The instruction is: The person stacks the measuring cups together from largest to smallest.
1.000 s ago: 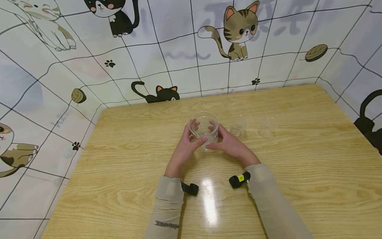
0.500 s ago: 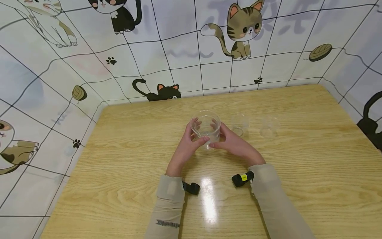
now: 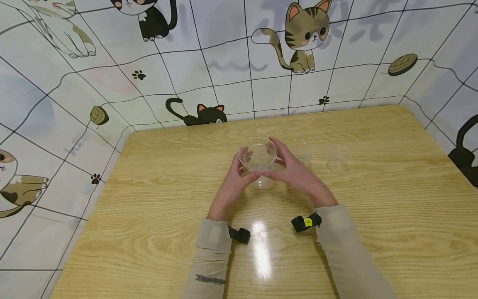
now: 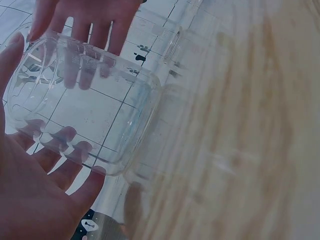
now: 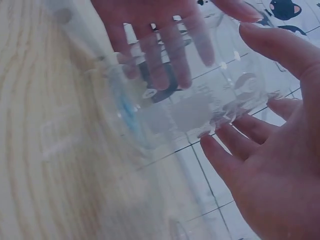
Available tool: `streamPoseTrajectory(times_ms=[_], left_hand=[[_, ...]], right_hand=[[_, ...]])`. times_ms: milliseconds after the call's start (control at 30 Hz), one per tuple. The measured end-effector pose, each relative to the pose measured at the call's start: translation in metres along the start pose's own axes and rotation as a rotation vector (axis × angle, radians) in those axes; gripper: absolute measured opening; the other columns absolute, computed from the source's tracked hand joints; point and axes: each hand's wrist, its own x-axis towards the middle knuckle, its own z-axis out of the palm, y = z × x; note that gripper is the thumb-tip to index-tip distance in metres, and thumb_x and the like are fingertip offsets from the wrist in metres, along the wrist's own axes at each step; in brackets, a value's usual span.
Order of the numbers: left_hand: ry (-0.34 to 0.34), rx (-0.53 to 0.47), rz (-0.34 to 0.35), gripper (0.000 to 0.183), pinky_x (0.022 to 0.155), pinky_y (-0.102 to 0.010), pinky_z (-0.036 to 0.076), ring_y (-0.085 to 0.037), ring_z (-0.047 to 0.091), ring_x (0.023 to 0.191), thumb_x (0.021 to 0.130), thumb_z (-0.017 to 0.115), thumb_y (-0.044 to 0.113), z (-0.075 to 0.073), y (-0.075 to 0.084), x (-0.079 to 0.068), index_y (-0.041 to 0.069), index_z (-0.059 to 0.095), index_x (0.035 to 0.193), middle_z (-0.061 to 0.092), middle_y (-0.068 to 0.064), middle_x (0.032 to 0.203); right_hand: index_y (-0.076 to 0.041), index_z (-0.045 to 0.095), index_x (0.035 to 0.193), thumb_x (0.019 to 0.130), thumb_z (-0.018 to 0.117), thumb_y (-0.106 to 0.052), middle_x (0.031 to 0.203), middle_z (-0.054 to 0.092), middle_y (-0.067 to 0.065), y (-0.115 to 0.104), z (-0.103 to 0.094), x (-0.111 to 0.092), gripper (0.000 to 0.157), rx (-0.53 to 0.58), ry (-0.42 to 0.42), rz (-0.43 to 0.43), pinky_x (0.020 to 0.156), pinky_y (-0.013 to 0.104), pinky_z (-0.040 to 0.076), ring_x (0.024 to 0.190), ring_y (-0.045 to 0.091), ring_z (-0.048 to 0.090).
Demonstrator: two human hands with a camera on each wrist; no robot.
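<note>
A clear beaker [image 3: 258, 161] with a pouring lip stands upright between my hands, toward the back of the table. Its base appears to touch the wood in the left wrist view. My left hand [image 3: 233, 181] holds the left side, fingers bent along the wall and thumb at the front. On the opposite side my right hand [image 3: 298, 175] holds the beaker, thumb near the other thumb and index finger up by the rim. Through the clear wall [image 4: 100, 110] the right fingers show, spread and fairly straight. No contents are visible inside.
Two smaller clear vessels, one partly behind my right hand [image 3: 305, 151] and another farther right [image 3: 337, 160], stand on the wooden table [image 3: 149, 207]. They are faint and hard to make out. Walls with cat drawings [image 3: 306, 37] border the table's back and sides.
My right hand has shifted slightly up and right along the beaker, its fingers rising to the rim. The left hand and beaker stay nearly in place. The head view has tilted slightly.
</note>
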Motion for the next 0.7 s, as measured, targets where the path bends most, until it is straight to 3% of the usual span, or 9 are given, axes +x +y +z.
streamPoseTrajectory(times_ms=[100,267,500,700], left_hand=[[0.004,0.005,-0.008,0.076,0.100,-0.049,0.024,-0.028,0.028,0.128,0.082,0.065,0.028,0.000,0.000,0.000,0.019,0.018,0.142,0.032,-0.004,0.141],[0.000,-0.005,-0.015,0.076,0.099,-0.050,0.026,-0.031,0.028,0.127,0.082,0.065,0.026,0.000,0.000,0.000,0.021,0.018,0.141,0.031,-0.005,0.141],[0.000,0.000,-0.016,0.077,0.100,-0.049,0.024,-0.027,0.027,0.128,0.082,0.065,0.027,-0.001,0.000,0.000,0.021,0.017,0.142,0.031,-0.004,0.141],[-0.002,0.012,-0.031,0.078,0.100,-0.047,0.025,-0.028,0.028,0.128,0.081,0.066,0.030,0.000,0.000,0.000,0.023,0.017,0.142,0.031,-0.001,0.141]], right_hand=[[-0.031,0.010,0.142,0.082,0.065,-0.021,0.146,0.018,0.001,-0.007,-0.004,-0.002,0.082,-0.023,-0.001,-0.054,0.098,0.049,0.029,0.130,0.026,0.022],[-0.031,0.014,0.142,0.086,0.059,-0.016,0.144,0.024,0.000,-0.018,-0.009,-0.007,0.073,-0.154,0.054,-0.111,0.102,0.044,0.024,0.130,0.017,0.022],[-0.037,0.022,0.139,0.086,0.058,-0.028,0.137,0.035,-0.010,-0.024,-0.018,-0.012,0.064,-0.331,0.229,-0.036,0.100,0.048,0.025,0.128,0.017,0.027],[-0.033,0.026,0.138,0.086,0.056,-0.037,0.137,0.037,-0.005,-0.018,-0.027,-0.014,0.061,-0.370,0.278,0.031,0.098,0.053,0.022,0.130,0.021,0.024]])
